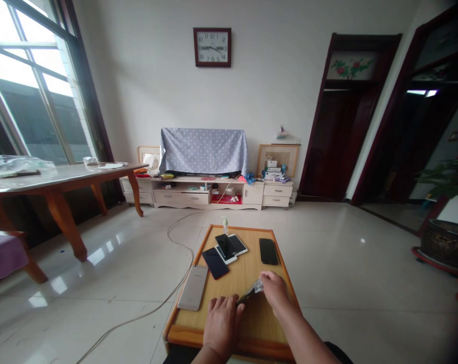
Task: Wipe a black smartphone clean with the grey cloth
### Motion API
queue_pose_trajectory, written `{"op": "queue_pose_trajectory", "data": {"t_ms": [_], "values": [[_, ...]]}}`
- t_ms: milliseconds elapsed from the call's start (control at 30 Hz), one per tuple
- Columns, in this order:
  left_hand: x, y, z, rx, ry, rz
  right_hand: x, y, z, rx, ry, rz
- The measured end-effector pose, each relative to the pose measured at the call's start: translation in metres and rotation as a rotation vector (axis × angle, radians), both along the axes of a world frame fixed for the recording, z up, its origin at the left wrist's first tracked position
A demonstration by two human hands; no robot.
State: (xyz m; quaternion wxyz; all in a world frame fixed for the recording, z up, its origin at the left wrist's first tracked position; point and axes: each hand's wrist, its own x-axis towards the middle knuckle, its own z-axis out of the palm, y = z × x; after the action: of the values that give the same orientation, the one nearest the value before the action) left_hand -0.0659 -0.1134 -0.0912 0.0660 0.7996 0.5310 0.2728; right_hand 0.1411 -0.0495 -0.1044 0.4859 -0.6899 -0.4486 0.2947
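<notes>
Over the near part of the small wooden table, my left hand (222, 318) is closed on a dark thin object (244, 297), seen nearly edge-on, so its kind cannot be made out. My right hand (274, 287) pinches a crumpled piece of clear plastic (257, 286) at the object's far end. A silver phone (193, 288) lies face down to the left of my left hand. Beyond it rests a dark-blue phone (215, 263), beside a loose pile with a black phone (224, 246) on top of white-edged ones. Another black phone (268, 251) lies alone near the right edge.
The wooden table (247, 236) has raised edges. A pump bottle (225, 226) stands at its far end. Along the floor to the left runs a cable (168, 289). A larger table (70, 177) is at left, a low cabinet (252, 196) against the wall, a potted plant (447, 242) at right.
</notes>
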Motion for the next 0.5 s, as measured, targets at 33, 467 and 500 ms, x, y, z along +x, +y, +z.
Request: {"op": "queue_pose_trajectory", "data": {"t_ms": [33,467,500], "values": [[0.000,0.000,-0.001,0.005,0.001,0.003,-0.001,0.001,0.002,0.000,-0.007,-0.004],[-0.003,-0.002,0.004,0.016,0.000,-0.008,-0.018,-0.002,0.009,0.180,-0.218,0.001],[-0.003,-0.001,0.004,0.012,-0.001,-0.003,-0.019,-0.004,0.011,0.203,-0.242,0.010]]}}
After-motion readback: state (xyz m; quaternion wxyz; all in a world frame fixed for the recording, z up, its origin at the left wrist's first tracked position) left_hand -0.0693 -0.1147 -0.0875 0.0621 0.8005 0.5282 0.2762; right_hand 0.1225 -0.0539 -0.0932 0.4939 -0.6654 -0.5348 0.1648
